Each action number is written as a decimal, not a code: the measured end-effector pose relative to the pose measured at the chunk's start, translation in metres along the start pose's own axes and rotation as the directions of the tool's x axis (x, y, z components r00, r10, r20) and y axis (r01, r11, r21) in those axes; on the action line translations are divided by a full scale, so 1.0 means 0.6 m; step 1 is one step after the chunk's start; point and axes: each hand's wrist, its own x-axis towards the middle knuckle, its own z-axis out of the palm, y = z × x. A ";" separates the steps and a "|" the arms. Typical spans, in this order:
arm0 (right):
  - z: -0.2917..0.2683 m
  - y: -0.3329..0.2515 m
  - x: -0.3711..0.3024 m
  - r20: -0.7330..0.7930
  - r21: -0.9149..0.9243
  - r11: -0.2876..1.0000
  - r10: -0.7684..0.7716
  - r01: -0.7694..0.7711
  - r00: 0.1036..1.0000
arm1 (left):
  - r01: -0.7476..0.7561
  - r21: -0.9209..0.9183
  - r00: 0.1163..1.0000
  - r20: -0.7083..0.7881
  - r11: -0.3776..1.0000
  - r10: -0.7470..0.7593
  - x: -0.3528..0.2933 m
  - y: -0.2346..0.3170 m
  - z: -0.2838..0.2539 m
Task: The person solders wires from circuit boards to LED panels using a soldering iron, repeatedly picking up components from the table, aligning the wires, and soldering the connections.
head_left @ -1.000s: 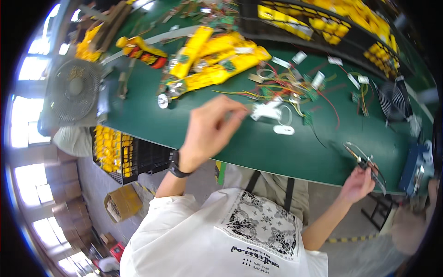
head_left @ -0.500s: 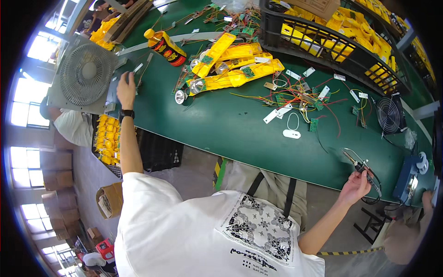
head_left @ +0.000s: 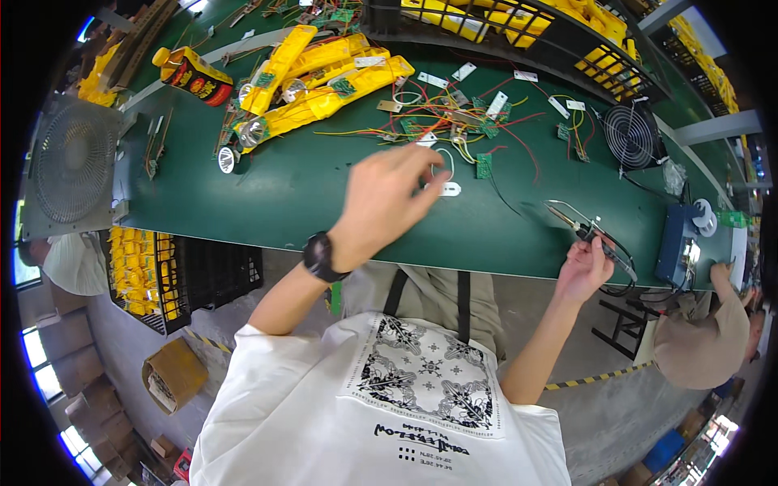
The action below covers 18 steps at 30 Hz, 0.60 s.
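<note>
- While the right hand clamps a soldering iron, the left hand curls by a white plate.
- The left is blurred; I cannot tell its grip.

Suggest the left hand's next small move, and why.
Probably pinch the white oval plate with the left hand: that hand overlaps it in view, though blur leaves contact unclear, and the right hand holds the soldering iron.

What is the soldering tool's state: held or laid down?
Held: the right hand grips the soldering tool over the green bench.
</note>
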 end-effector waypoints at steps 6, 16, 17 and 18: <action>-0.007 -0.002 0.000 0.021 0.035 0.999 -0.028 0.028 0.999 | 0.183 0.199 0.980 0.041 0.963 -0.194 0.046 0.024 0.120; -0.012 -0.004 0.004 0.000 0.101 0.994 -0.033 0.033 0.999 | 0.320 -0.320 0.946 0.153 0.892 -0.285 0.043 0.059 0.082; -0.016 -0.004 0.004 -0.002 0.112 0.993 -0.030 0.030 1.000 | 0.373 -0.430 0.926 0.224 0.822 -0.303 0.043 0.067 0.070; -0.016 -0.005 0.003 -0.010 0.117 0.993 -0.032 0.033 0.999 | 0.389 -0.496 0.916 0.297 0.776 -0.270 0.042 0.071 0.054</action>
